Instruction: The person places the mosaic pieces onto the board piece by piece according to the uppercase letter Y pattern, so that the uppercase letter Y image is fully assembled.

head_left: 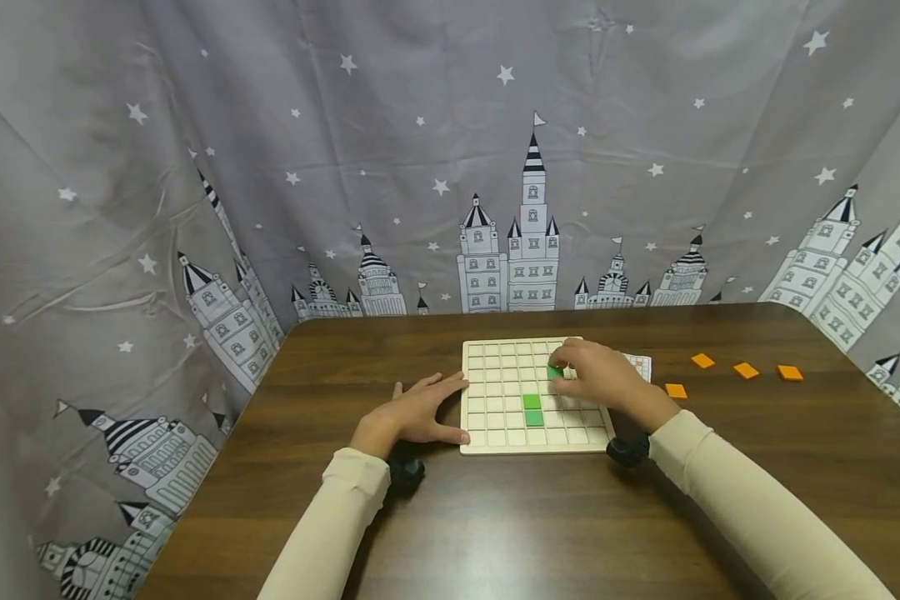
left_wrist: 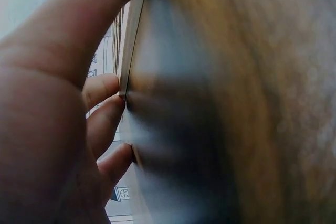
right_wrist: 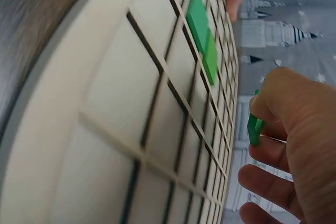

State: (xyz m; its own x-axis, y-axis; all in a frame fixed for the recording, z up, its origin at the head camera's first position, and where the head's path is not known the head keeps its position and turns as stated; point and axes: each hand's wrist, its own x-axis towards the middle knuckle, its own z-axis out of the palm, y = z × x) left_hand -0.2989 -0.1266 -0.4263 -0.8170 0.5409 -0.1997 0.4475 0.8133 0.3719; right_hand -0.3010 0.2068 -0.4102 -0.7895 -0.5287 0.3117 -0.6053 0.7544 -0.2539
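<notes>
A pale wooden grid board (head_left: 487, 447) lies on the table. My right hand (head_left: 603, 377) pinches a green square tile (right_wrist: 254, 129) between thumb and finger; in the right wrist view the tile is held above the board's surface. Two more green tiles, a lighter one (head_left: 532, 402) and a darker one (head_left: 534, 418), sit in adjoining cells near the board's middle. My left hand (head_left: 412, 413) rests at the board's left side, thumb and fingers spread and extended. Its fingertips touch the board's edge, also seen in the left wrist view.
Several orange square tiles (head_left: 746, 371) lie on the brown wooden table (head_left: 495, 517), right of the board. A printed paper card (head_left: 644, 365) is partly hidden behind my right hand. A grey curtain (head_left: 420, 208) with castles and stars hangs behind the table.
</notes>
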